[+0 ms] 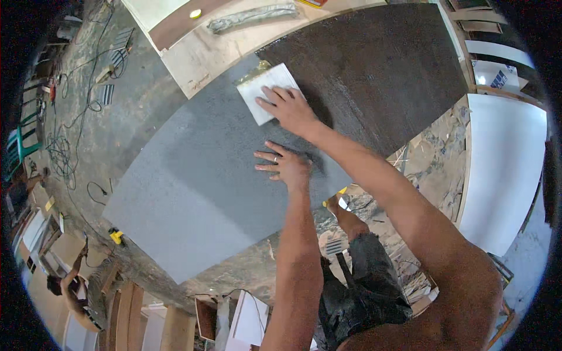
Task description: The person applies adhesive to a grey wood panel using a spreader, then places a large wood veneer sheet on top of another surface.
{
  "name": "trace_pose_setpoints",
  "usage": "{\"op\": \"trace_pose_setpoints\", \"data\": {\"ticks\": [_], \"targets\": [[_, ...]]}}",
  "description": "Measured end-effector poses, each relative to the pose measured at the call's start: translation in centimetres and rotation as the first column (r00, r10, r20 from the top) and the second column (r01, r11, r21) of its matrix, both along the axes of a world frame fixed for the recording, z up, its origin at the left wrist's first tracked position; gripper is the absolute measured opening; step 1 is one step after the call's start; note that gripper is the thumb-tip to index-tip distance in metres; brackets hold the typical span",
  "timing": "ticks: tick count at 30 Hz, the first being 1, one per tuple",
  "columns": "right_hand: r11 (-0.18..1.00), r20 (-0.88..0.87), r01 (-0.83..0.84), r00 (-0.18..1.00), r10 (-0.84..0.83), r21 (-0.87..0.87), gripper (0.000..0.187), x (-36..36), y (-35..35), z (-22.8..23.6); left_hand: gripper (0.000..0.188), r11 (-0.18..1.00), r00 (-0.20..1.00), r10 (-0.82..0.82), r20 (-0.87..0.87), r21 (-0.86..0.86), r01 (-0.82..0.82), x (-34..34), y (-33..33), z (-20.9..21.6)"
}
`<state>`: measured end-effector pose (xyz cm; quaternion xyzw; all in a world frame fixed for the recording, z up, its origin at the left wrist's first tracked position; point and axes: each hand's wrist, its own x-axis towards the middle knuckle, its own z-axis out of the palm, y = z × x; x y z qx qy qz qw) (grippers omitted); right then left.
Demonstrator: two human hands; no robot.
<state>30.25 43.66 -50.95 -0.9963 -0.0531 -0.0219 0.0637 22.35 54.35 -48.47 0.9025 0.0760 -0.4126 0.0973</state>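
In my right hand is a thin white square board, with my fingers spread over its top and the thumb hidden. The board is on a large sheet, where its matt grey part meets a dark brown, wet-looking part. A smear of yellowish paste lies along the board's far edge. Nearer to me, my left hand rests on the grey part with its fingers spread and a ring on one of them. It holds nothing.
Beyond the sheet lie pale boards with a rolled plastic-wrapped bundle on top. A white panel stands at the right. Cables trail over the floor at left. Another person is at the lower left. Scraps litter the floor near my legs.
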Motion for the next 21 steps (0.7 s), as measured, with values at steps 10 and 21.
{"op": "trace_pose_setpoints", "data": {"ticks": [10,21], "targets": [[0.998,-0.024,-0.053,0.998,0.054,0.039,0.054,5.4,-1.5,0.4,0.132,0.997,0.997,-0.072,-0.002,0.031,0.072,-0.1,0.1,-1.1],[0.996,-0.053,-0.017,0.998,0.021,0.083,0.056,5.7,-1.0,0.7,0.128,0.996,0.995,-0.090,0.033,0.026,0.089,0.0,0.2,-1.8]]}}
